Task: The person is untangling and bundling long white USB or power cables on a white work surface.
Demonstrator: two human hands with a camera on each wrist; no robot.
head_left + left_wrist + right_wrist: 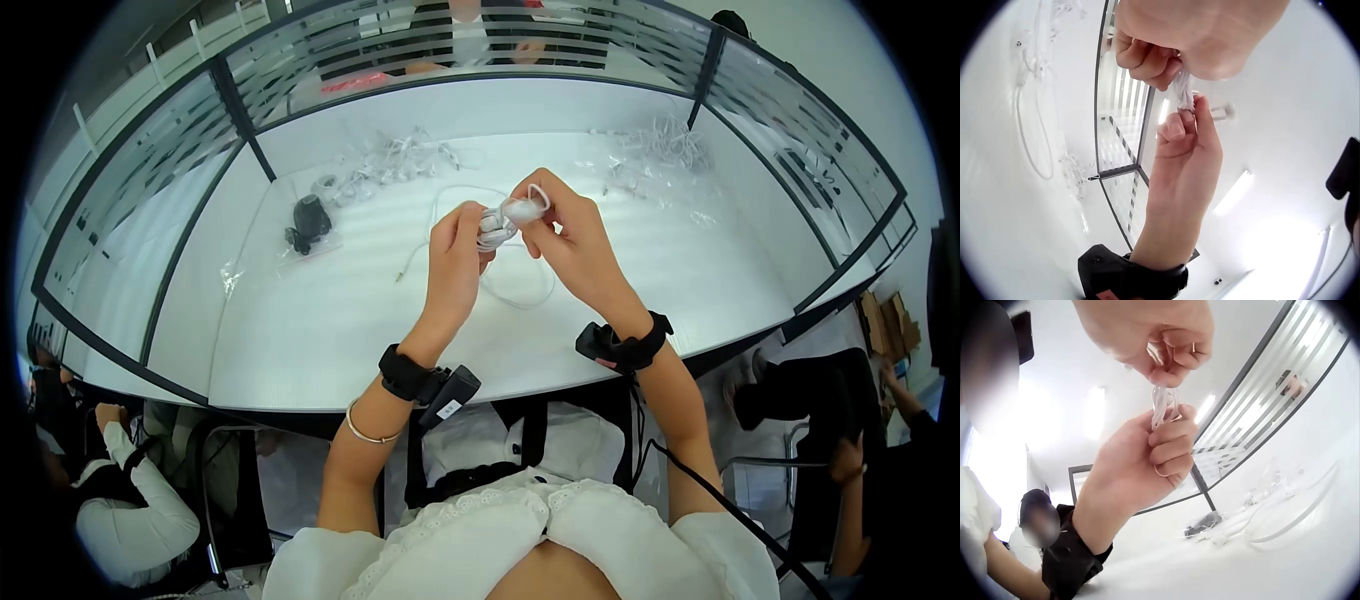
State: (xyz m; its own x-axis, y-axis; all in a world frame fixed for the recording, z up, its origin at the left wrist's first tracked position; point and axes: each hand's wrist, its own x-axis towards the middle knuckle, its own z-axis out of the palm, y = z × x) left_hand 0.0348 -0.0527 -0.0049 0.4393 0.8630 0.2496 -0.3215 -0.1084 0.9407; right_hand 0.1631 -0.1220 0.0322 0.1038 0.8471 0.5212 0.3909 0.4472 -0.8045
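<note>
A coiled bundle of white cable (495, 228) is held above the white table, between both hands. The left hand (456, 262) grips the coil, its fingers curled round it, as the right wrist view also shows. At the coil's other end the right hand (572, 240) pinches the white cable near a small loop. In the left wrist view the bundle (1184, 90) runs between the two hands, with a white end piece (1225, 112) sticking out beside the right fingertips. Loose white cable (522, 304) curves over the tabletop below and behind the hands.
Bagged white cables (385, 170) lie at the back left of the table, and more tangled cables (670, 150) at the back right. A black item (310, 218) in clear plastic sits on the left. Framed panels (480, 45) border the table; people sit around.
</note>
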